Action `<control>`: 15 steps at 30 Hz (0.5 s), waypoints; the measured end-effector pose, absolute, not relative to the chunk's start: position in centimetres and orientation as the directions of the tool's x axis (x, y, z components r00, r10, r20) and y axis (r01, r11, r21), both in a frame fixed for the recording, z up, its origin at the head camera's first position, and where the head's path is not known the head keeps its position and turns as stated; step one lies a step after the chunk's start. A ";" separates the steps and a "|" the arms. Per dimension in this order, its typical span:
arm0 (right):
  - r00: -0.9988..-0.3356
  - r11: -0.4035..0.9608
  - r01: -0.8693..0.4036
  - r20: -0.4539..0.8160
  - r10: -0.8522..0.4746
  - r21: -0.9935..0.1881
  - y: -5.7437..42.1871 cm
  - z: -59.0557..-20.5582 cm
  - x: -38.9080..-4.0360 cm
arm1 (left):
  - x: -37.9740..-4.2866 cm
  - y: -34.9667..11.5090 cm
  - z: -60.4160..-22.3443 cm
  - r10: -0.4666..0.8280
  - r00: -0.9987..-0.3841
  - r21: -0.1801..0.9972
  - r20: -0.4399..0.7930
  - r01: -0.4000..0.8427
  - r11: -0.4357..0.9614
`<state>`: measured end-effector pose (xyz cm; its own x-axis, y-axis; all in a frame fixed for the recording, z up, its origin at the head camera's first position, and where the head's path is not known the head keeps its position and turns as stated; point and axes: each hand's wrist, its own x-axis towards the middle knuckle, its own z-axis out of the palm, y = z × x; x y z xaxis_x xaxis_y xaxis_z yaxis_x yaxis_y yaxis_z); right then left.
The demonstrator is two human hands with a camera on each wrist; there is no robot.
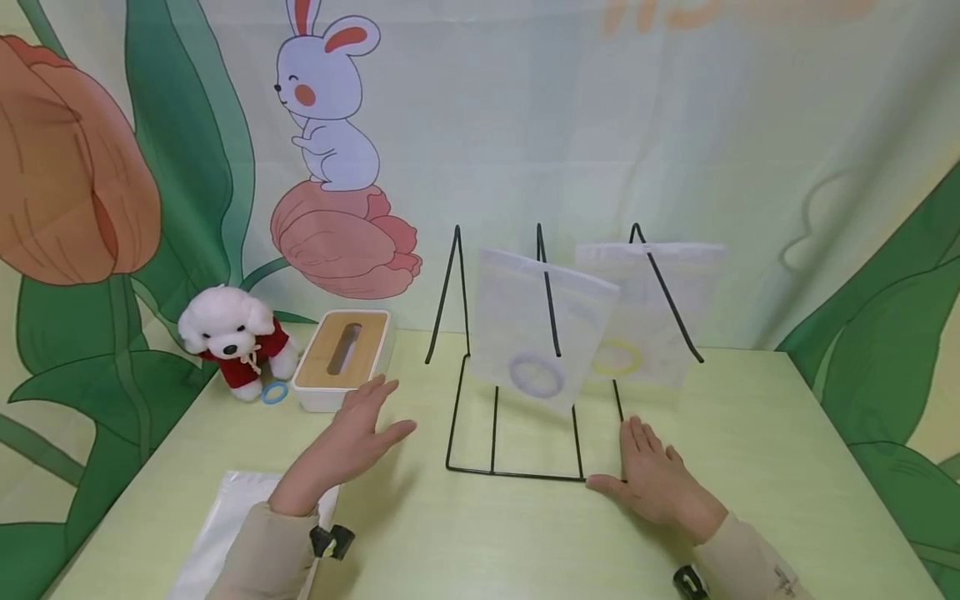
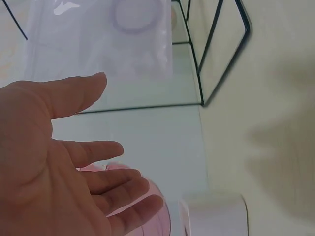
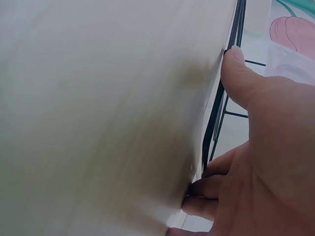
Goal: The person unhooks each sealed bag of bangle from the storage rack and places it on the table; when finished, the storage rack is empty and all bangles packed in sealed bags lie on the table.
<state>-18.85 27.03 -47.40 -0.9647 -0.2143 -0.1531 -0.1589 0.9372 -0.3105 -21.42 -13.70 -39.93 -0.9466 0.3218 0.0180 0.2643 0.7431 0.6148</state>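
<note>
A black wire rack point(image 1: 517, 475) stands on the table with two translucent bags on its uprights. The nearer bag point(image 1: 517, 317) shows a pale purple ring point(image 1: 516, 379); the farther bag point(image 1: 675, 308) shows a yellow ring point(image 1: 638, 358). My right hand point(image 1: 663, 483) rests at the rack's front right corner, its thumb point(image 3: 236, 73) against the front wire and its fingers along the right side. My left hand point(image 1: 352, 446) hovers left of the rack, fingers extended and thumb apart, holding nothing. In the left wrist view its palm point(image 2: 29, 182) faces the nearer bag.
A white tissue box point(image 1: 318, 400) with a wooden lid stands at the back left. Beside it sit a white plush dog point(image 1: 225, 321) in red and a blue ring point(image 1: 274, 402). A flat whitish bag point(image 1: 225, 517) lies partly under my left forearm. A printed cloth backs the table.
</note>
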 end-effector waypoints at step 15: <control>-0.966 0.938 -0.158 -0.146 -0.211 -0.309 27.1 -47.2 -18.8 | -24.8 -7.8 -40.0 0.381 -0.925 0.781 0.011 0.246 0.575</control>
